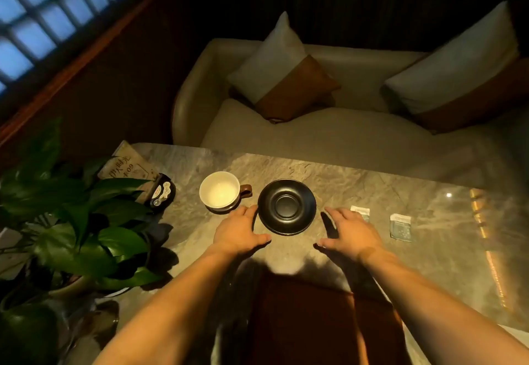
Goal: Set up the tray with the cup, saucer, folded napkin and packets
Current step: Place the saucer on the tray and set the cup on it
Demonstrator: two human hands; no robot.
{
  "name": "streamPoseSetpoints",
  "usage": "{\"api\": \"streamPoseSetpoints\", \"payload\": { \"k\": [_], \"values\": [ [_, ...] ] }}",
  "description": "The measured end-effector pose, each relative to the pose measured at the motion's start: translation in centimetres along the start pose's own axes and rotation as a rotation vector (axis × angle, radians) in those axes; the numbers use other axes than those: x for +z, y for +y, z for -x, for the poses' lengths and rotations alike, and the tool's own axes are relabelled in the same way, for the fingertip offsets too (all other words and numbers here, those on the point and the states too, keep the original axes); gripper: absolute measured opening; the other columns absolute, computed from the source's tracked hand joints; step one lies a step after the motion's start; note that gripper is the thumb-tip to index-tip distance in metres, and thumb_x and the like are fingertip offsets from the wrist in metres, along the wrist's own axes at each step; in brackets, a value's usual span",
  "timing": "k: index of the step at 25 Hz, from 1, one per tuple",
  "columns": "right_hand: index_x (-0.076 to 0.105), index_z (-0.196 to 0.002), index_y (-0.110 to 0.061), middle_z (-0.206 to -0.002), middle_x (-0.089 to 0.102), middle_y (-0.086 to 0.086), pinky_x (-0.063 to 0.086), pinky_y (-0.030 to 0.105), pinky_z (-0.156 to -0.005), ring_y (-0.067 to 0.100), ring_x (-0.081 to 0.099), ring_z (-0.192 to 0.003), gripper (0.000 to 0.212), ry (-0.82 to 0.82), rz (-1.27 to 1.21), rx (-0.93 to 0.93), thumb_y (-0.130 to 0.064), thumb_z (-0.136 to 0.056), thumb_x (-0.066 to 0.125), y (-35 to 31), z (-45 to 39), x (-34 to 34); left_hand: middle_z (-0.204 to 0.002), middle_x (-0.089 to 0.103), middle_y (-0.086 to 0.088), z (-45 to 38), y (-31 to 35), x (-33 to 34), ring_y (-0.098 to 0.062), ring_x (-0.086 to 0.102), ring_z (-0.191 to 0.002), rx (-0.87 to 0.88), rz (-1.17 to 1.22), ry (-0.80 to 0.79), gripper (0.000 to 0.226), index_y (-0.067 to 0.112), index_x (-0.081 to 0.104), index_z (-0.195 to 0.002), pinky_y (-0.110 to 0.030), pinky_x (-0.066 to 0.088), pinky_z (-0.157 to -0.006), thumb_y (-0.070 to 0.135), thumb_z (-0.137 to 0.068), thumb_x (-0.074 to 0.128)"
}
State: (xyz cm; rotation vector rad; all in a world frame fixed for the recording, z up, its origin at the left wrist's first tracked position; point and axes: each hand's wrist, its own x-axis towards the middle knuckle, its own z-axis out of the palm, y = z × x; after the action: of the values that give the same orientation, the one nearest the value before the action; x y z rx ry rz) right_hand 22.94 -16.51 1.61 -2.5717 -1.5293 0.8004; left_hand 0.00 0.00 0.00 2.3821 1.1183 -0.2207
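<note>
You are only starting: both hands, left (pixel 239 233) and right (pixel 350 233), are hovering spread beside the black saucer (pixel 286 207); cup (pixel 219 194) and packets (pixel 400 226) are waiting mid-table, tray unseen.

— How is the light?
— Dim and warm. A pool from above falls on the marble table (pixel 357 193); the room beyond sinks into black.
— Shadows? Glare?
— The hands cast hard shadows toward the near edge. A bright speck and gold streak glint near the table's right edge.
— Sharpness?
— Centre soft; the blue window (pixel 37 18) is smeared, and straight lines bow at the corners.
</note>
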Motion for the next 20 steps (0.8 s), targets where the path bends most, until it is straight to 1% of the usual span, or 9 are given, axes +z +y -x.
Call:
{"api": "streamPoseSetpoints", "payload": {
  "k": [2,4,6,8,10,12,15,17,20],
  "values": [
    [0.019,-0.152,-0.030,-0.158,0.027,0.000,0.032,0.047,-0.114,0.026,0.022,-0.146,0.102,0.015,-0.018,0.010,-0.069,-0.071,0.066,0.0,-1.0,0.4,-0.140,0.046,0.001,-0.7,0.3,0.6,-0.020,0.046,-0.127,-0.041,0.073,0.018,0.100,0.033,0.025,-0.149,-0.037,0.046,-0.095,0.068,-0.065,0.067],
    [0.011,-0.153,-0.030,-0.161,0.018,0.000,0.021,0.049,-0.119,0.029,0.007,-0.150,0.113,0.000,-0.011,0.011,-0.074,-0.065,0.066,-0.1,-2.0,1.1,-0.146,0.040,0.001,-1.1,0.3,1.5,-0.020,0.042,-0.132,-0.081,0.129,0.006,0.109,0.035,0.017,-0.151,-0.038,0.043,-0.101,0.066,-0.062,0.072],
    [0.003,-0.154,-0.031,-0.164,0.009,0.002,0.009,0.050,-0.121,0.032,-0.004,-0.151,0.121,-0.009,0.014,-0.006,-0.079,-0.061,0.065,-0.2,-3.3,1.9,-0.153,0.033,0.001,-1.7,0.2,2.4,-0.020,0.034,-0.139,-0.106,0.174,0.017,0.118,0.033,0.013,-0.153,-0.039,0.036,-0.110,0.063,-0.060,0.079],
    [-0.003,-0.154,-0.033,-0.166,-0.002,0.005,0.001,0.051,-0.121,0.034,-0.012,-0.150,0.128,-0.018,0.005,0.006,-0.081,-0.057,0.067,0.1,-4.4,2.3,-0.156,0.030,0.001,-2.3,0.1,2.8,-0.020,0.030,-0.142,-0.093,0.198,0.031,0.122,0.031,0.014,-0.153,-0.039,0.030,-0.115,0.060,-0.058,0.084],
    [-0.006,-0.153,-0.036,-0.165,-0.009,0.005,-0.002,0.052,-0.120,0.034,-0.017,-0.149,0.132,-0.035,-0.029,0.023,-0.079,-0.054,0.071,0.1,-5.4,2.4,-0.152,0.036,0.003,-2.8,0.3,3.0,-0.018,0.032,-0.140,-0.048,0.213,0.064,0.119,0.031,0.021,-0.151,-0.038,0.030,-0.116,0.058,-0.055,0.087],
    [-0.006,-0.153,-0.036,-0.165,-0.012,0.004,-0.004,0.054,-0.120,0.033,-0.020,-0.149,0.133,-0.049,-0.036,0.027,-0.076,-0.054,0.073,0.2,-6.0,2.7,-0.147,0.042,0.006,-3.1,0.2,3.3,-0.016,0.035,-0.136,-0.020,0.231,0.103,0.116,0.031,0.027,-0.148,-0.038,0.033,-0.114,0.058,-0.053,0.089],
    [-0.008,-0.152,-0.039,-0.165,-0.014,0.002,-0.006,0.054,-0.120,0.032,-0.022,-0.148,0.133,-0.052,-0.061,0.042,-0.073,-0.054,0.075,0.3,-6.4,3.2,-0.150,0.039,0.002,-3.2,0.0,3.9,-0.020,0.032,-0.139,0.007,0.183,0.141,0.121,0.024,0.025,-0.150,-0.041,0.031,-0.117,0.060,-0.053,0.088],
    [-0.008,-0.152,-0.038,-0.165,-0.014,0.003,-0.006,0.054,-0.121,0.032,-0.022,-0.148,0.134,-0.058,-0.066,0.057,-0.073,-0.054,0.075,0.3,-6.7,3.3,-0.150,0.037,0.000,-3.4,0.0,4.0,-0.021,0.031,-0.139,0.014,0.153,0.148,0.124,0.022,0.023,-0.150,-0.040,0.029,-0.116,0.065,-0.052,0.086],
    [-0.006,-0.153,-0.037,-0.165,-0.013,0.004,-0.005,0.053,-0.121,0.033,-0.021,-0.148,0.136,-0.067,-0.091,0.066,-0.078,-0.051,0.074,0.3,-7.0,3.3,-0.136,0.046,0.005,-3.6,0.3,4.0,-0.015,0.042,-0.124,0.036,0.156,0.197,0.120,0.025,0.032,-0.144,-0.036,0.039,-0.107,0.079,-0.047,0.078]
  ]
}}
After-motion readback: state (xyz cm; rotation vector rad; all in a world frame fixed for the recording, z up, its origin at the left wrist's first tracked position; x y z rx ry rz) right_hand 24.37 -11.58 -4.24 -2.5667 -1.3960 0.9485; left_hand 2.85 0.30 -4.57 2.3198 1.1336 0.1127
